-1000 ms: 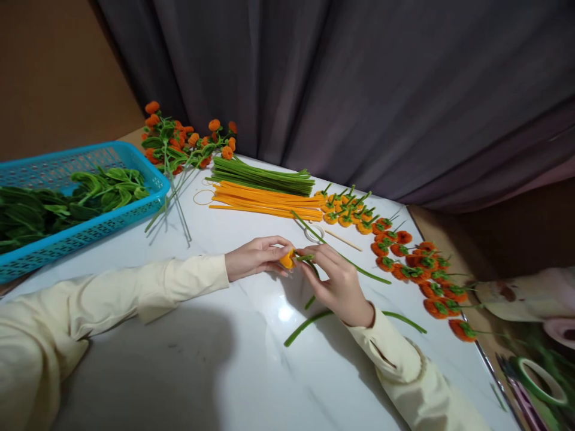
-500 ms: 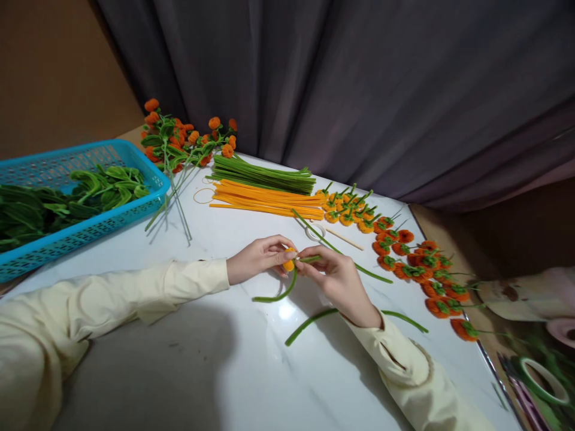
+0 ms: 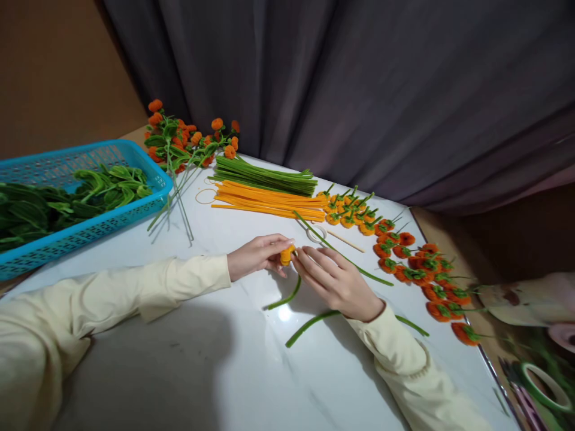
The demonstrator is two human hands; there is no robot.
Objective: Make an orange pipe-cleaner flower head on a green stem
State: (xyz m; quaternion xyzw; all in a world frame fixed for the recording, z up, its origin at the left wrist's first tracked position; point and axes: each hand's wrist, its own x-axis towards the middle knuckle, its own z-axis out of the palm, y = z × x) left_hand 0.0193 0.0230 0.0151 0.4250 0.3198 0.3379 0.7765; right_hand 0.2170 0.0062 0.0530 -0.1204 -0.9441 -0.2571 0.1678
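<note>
Above the middle of the white table, my left hand (image 3: 258, 254) pinches a small yellow pipe-cleaner flower (image 3: 286, 256) between thumb and fingers. My right hand (image 3: 339, 278) meets it from the right, its fingertips closed at the flower's underside. A green pipe cleaner (image 3: 285, 297) hangs in a curve below the right fingers, apparently joined to the flower; its upper end is hidden by them. Another green pipe cleaner (image 3: 309, 323) lies under my right wrist. Beyond the hands, a further green pipe cleaner (image 3: 348, 254) lies slanting across the table.
A blue basket (image 3: 155, 200) of green leaves stands left. Orange flowers on stems (image 3: 179, 140) lie behind it. Bundles of green (image 3: 265, 175) and yellow (image 3: 269, 200) pipe cleaners lie ahead. Yellow (image 3: 348, 209) and orange flower heads (image 3: 424, 263) line the right side, near a white tape roll (image 3: 317, 233).
The yellow flower has turned in my left fingers. My right hand has rolled over so its back shows, and the hanging green pipe cleaner has swung slightly right and down.
</note>
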